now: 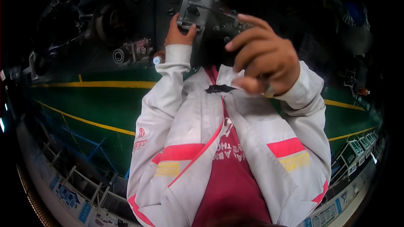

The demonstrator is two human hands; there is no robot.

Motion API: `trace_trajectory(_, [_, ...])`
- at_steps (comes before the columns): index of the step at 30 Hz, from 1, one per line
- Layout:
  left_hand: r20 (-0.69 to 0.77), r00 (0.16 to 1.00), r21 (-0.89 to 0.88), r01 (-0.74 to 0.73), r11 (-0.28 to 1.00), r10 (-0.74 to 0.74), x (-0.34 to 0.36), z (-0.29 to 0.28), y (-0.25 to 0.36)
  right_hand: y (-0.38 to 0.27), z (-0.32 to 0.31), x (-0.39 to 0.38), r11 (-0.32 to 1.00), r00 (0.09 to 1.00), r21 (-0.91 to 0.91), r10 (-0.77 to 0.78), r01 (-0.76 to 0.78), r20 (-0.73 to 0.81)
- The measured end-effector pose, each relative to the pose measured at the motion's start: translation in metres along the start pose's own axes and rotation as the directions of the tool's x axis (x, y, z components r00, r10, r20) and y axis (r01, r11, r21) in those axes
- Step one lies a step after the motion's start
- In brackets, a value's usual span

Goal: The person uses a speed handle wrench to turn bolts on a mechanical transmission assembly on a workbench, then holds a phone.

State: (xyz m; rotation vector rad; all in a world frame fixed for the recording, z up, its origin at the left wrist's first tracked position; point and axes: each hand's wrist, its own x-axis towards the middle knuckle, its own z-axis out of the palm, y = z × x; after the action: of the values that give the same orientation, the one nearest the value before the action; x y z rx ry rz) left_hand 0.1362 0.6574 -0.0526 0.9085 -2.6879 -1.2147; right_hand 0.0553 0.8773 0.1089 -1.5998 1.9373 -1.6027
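Observation:
My left hand point(181, 35) grips the near left edge of a grey metal housing point(205, 6), thumb and fingers spread around its flange. The housing has a round dark opening in its upper face and a dark fitting below that. To its right, smaller metal fittings point(235, 24) run on into shadow. My right hand point(267, 56) is raised nearer to me, its index finger stretched out and the other fingers curled. Something small and shiny shows by the curled fingers and thumb, too unclear to name. Beside my left cuff lies a small brown cylinder point(158, 58) with a pale end.
A pulley-fronted metal unit point(131, 52) stands left of my left arm. Larger dark machine parts point(110, 23) lie beyond it. At the far right is a metal part with a blue area point(356, 13). Green floor with yellow lines point(92, 84) runs behind me.

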Motion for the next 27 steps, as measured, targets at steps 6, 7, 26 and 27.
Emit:
trace_trajectory(6, [-0.04,0.999,-0.027,-0.036,0.999,0.035,-0.003,-0.001,0.004,-0.009,0.0,0.007,0.998,0.994,-0.06,-0.027,0.033,0.107])
trace_trajectory(7, [-0.03,0.999,0.006,-0.016,1.0,0.016,-0.002,-0.001,0.005,-0.005,0.002,0.009,0.995,0.988,-0.06,-0.072,0.081,0.133])
trace_trajectory(26, [0.001,1.0,-0.025,0.008,1.0,-0.008,-0.006,-0.003,0.003,0.02,-0.058,-0.007,0.934,0.956,-0.205,0.283,-0.294,-0.083])
trace_trajectory(27, [0.039,0.999,-0.041,0.018,0.999,-0.017,-0.003,-0.001,0.004,0.015,-0.066,-0.018,0.959,0.975,-0.2,0.217,-0.202,0.057])
